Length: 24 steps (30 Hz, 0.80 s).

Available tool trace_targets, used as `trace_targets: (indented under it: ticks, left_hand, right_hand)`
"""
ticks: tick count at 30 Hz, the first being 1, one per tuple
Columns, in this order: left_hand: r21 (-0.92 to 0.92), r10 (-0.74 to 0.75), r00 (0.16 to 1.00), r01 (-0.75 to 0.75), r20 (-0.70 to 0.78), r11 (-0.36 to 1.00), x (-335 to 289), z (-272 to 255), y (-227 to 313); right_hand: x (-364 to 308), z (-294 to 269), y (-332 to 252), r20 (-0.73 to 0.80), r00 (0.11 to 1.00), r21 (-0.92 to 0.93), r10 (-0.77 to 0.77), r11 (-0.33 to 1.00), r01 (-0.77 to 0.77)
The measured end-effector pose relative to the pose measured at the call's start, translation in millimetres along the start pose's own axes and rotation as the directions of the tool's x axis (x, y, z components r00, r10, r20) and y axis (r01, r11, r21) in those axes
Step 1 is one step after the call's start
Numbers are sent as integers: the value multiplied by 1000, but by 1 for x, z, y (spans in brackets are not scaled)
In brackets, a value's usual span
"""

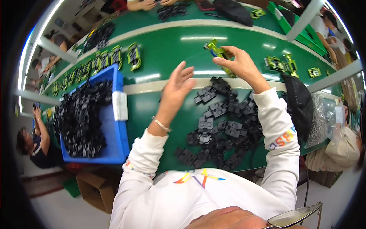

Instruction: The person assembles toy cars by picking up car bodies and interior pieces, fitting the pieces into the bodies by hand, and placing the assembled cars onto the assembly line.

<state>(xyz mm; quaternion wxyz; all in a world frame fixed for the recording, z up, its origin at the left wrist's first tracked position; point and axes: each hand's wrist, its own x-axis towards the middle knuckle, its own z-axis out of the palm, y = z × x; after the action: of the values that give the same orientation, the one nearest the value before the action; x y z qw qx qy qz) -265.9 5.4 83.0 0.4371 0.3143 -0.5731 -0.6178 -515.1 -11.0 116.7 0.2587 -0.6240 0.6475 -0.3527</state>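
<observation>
My right hand (244,66) is closed on a lime-green toy car body (216,49), with thumb and fingers gripping its side above the far part of the table. My left hand (176,84) is raised to the left of it, fingers stretched out and nothing in them. Below and between my forearms lies a loose pile of black plastic chassis parts (228,129). To the left stands a blue bin (124,139), heaped with black plastic parts (82,118). A row of green toy cars (134,56) runs along the table beyond the bin.
More green car pieces (290,65) lie at the far right. A black bag (299,105) and a transparent plastic bag (319,118) are beside my right arm. Across the table, another person's hands (148,4) are near black parts. Grey posts (307,21) rise from the bench.
</observation>
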Motion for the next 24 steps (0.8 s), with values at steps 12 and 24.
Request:
trace_targets:
  ticks: [12, 24]
  left_hand:
    - [-618, -237, 927, 6, -292, 786, -108, -72, 5]
    - [-645, -342, 907, 111, -245, 756, -144, -95, 2]
  right_hand:
    - [-30, 132, -65, 269, 941, -52, -203, 973, 225]
    - [-67, 136, -63, 358, 824, -69, -439, 868, 492]
